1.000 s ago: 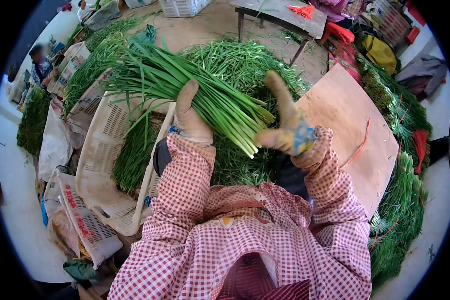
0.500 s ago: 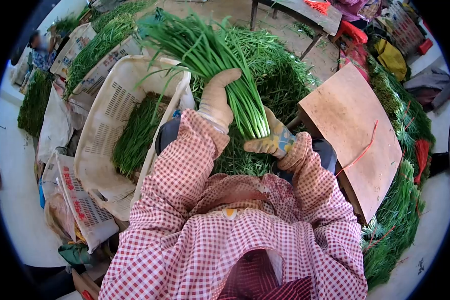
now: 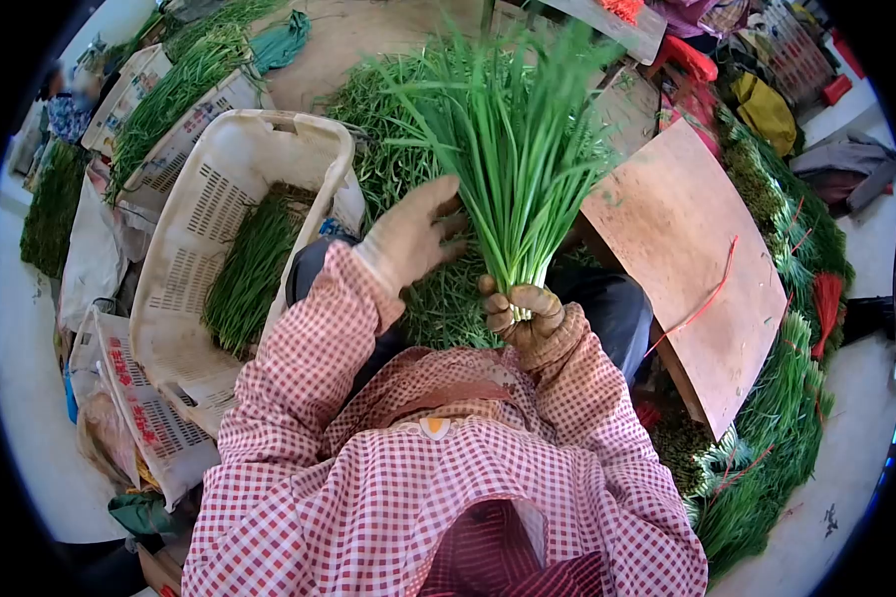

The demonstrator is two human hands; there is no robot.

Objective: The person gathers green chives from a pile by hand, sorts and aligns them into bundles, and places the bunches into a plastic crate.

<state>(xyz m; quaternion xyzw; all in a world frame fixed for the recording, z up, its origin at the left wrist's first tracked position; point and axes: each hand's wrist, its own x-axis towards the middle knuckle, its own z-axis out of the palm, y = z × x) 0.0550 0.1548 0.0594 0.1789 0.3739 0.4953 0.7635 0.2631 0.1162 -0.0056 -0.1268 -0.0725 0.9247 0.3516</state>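
Observation:
My right hand [image 3: 530,316], in a soiled glove, grips a bunch of green chives [image 3: 518,189] round its pale lower ends. The bunch stands nearly upright, its leaf tips spread and blurred. To its left is my gloved left hand [image 3: 413,231], with fingers apart and slightly curled, holding nothing. Behind the bunch and below it lies a big heap of loose chives [image 3: 383,114].
On the left stands a white plastic crate [image 3: 184,254] with chives inside. A brown board [image 3: 692,259] on my right carries a red tie [image 3: 712,294]. Bundled chives [image 3: 767,448] lie along the right side. A person [image 3: 68,114] is at the far left.
My left hand has let go of the chives and moved down-left. My right hand has closed round their base, and the bunch has swung upright and to the right.

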